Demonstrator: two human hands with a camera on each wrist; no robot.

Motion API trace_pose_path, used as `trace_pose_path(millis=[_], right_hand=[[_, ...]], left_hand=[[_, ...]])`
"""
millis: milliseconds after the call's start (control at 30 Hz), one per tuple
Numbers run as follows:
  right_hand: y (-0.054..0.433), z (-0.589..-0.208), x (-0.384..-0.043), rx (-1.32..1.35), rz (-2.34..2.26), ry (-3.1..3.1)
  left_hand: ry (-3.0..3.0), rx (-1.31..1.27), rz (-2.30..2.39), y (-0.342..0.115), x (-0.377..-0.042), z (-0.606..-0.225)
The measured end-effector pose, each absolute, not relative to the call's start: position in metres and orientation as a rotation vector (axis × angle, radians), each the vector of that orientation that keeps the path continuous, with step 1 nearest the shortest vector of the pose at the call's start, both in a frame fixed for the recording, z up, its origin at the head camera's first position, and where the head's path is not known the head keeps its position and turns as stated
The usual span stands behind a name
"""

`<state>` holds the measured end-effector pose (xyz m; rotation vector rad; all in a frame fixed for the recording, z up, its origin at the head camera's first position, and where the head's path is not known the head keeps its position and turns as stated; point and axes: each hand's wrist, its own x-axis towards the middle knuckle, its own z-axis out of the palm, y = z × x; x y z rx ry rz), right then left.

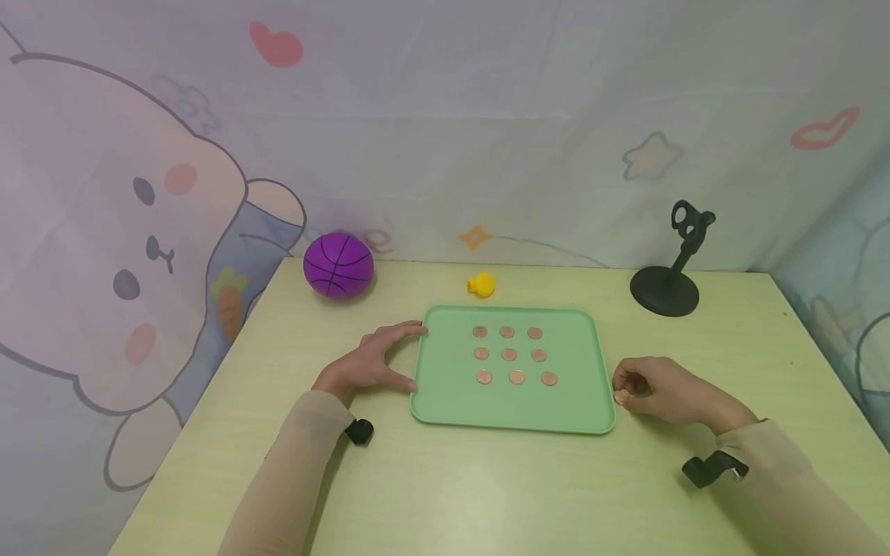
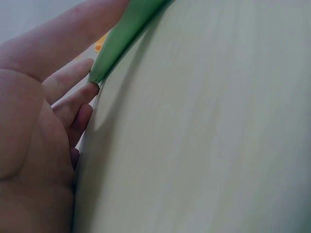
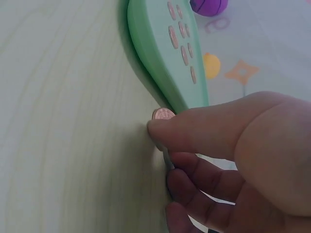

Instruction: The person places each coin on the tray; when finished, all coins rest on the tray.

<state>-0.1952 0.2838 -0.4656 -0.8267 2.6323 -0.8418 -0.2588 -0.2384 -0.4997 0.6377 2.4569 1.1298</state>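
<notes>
A light green tray (image 1: 445, 405) bears copper coins (image 1: 509, 354) laid in three rows of three. My left hand (image 1: 367, 361) is at the tray's left side, thumb and fingers spread, their tips at the rim. In the left wrist view, fingertips (image 2: 90, 91) meet the end of the green rim. Just off the tray's right edge, my right hand (image 1: 657, 388) pinches a copper coin (image 3: 163, 113) between thumb and fingers. Part of that coin is hidden behind the thumb, and the other fingers curl beneath.
A purple ball (image 1: 338, 266) with black basketball lines sits at the table's back left. Behind the tray lies a small yellow object (image 1: 482, 284). A black stand (image 1: 664, 291) with a round base is at the back right. A printed cloth (image 1: 445, 154) hangs behind the table.
</notes>
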Motion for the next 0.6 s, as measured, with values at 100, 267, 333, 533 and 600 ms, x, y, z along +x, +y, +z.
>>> trace_pose_path(millis=[100, 267, 333, 533, 600], right_hand=[[0.2837, -0.464, -0.1953, -0.826, -0.817, 2.662], [0.2832, -0.4604, -0.195, -0.804, -0.824, 2.683], [0.2832, -0.4591, -0.1948, -0.795, -0.843, 2.684], [0.2847, -0.4589, -0.1947, -0.792, -0.875, 2.671], [0.2861, -0.46, -0.195, -0.796, -0.862, 2.677]], left_hand=[[2.457, 0.637, 1.129, -0.2383, -0.2592, -0.4999], [2.463, 0.669, 1.123, -0.2383, -0.2604, -0.5001], [2.464, 0.683, 1.126, -0.2384, -0.2603, -0.4999], [2.459, 0.685, 1.132, -0.2388, -0.2599, -0.4994], [2.458, 0.679, 1.132, -0.2387, -0.26, -0.4995]])
